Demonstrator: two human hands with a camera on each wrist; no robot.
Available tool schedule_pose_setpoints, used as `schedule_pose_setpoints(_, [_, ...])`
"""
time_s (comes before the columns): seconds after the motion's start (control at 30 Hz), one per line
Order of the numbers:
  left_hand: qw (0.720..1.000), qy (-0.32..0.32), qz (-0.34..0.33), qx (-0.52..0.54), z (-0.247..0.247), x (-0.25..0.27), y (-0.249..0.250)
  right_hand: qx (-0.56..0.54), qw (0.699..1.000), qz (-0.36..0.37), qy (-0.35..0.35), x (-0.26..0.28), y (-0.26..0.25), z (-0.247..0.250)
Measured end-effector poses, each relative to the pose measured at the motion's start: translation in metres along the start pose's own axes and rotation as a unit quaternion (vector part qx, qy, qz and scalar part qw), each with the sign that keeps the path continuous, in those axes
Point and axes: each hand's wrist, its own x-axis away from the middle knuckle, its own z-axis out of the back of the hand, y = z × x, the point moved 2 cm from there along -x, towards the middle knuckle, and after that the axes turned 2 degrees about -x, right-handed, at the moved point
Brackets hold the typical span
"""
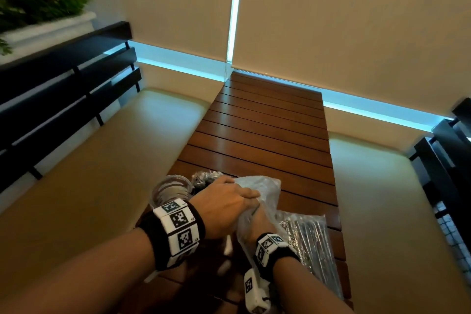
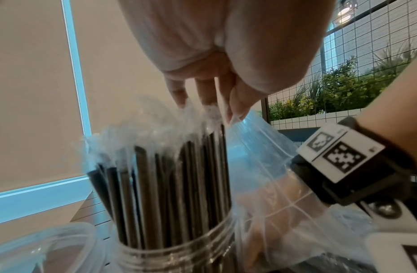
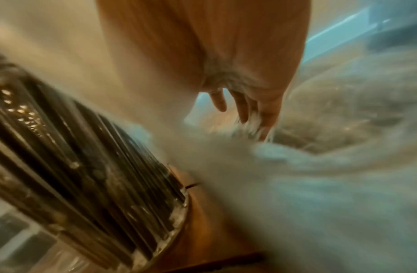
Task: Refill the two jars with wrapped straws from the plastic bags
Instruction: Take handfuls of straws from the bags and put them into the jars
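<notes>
A clear jar [image 2: 179, 256] packed with black wrapped straws [image 2: 179, 175] stands near the table's front edge. My left hand [image 1: 224, 201] hovers over the straw tops, and its fingertips [image 2: 235, 110] pinch the mouth edge of a clear plastic bag [image 2: 261, 157]. My right hand [image 1: 252, 222] is inside that bag [image 1: 262, 186], beside the jar [image 3: 85, 166], with its fingers [image 3: 240, 107] loosely extended and holding nothing; that view is blurred. An empty second jar [image 1: 170, 191] stands to the left. Another bag of wrapped straws [image 1: 313, 245] lies on the right.
The slatted wooden table [image 1: 262, 130] stretches away towards the blinds. Cushioned benches [image 1: 107, 160] run along both sides. A planter [image 1: 38, 20] sits behind the left bench's dark back rail.
</notes>
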Motion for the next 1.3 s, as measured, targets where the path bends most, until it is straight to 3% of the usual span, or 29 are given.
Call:
schedule_pose_setpoints(0.03, [1.000,0.000,0.001,-0.002,0.000,0.002,-0.001,0.076,0.997,0.005,0.011,-0.003,-0.013,-0.005])
schedule_pose_setpoints(0.07, [1.000,0.000,0.002,-0.003,0.000,0.003,-0.002,0.159,0.986,-0.044,0.010,-0.002,-0.033,-0.003])
schedule_pose_setpoints(0.1, [1.000,0.001,0.003,-0.002,-0.001,0.004,-0.003,0.185,0.980,-0.052,-0.040,0.005,-0.062,0.005])
schedule_pose_setpoints(0.13, [1.000,0.003,0.003,-0.003,-0.002,0.005,-0.004,0.166,0.980,-0.044,-0.098,0.011,-0.073,0.005])
schedule_pose_setpoints(0.2, [1.000,0.009,0.002,-0.005,-0.003,0.006,-0.005,0.107,0.991,-0.038,-0.070,0.012,-0.096,-0.010])
schedule_pose_setpoints(0.3, [1.000,0.021,0.006,-0.012,-0.007,0.006,-0.009,0.239,0.963,-0.070,0.106,0.013,-0.065,-0.002])
schedule_pose_setpoints(0.47, [0.999,0.028,0.003,-0.015,-0.010,0.003,-0.013,0.108,0.990,-0.061,0.062,-0.002,-0.004,0.000])
schedule_pose_setpoints(0.6, [0.999,0.023,0.008,-0.021,-0.009,-0.001,-0.014,0.060,0.996,-0.057,0.040,0.000,-0.006,0.013])
schedule_pose_setpoints(0.93, [0.996,-0.017,0.040,-0.078,-0.015,-0.014,-0.017,0.192,0.980,-0.035,0.031,0.024,-0.021,0.063])
schedule_pose_setpoints(1.03, [0.996,-0.029,0.058,-0.066,-0.016,-0.018,-0.016,0.195,0.980,-0.030,-0.004,0.047,-0.033,0.089])
schedule_pose_setpoints(1.3, [0.993,-0.043,0.114,0.008,-0.010,-0.025,-0.019,0.287,0.958,0.017,-0.019,0.123,-0.053,0.168])
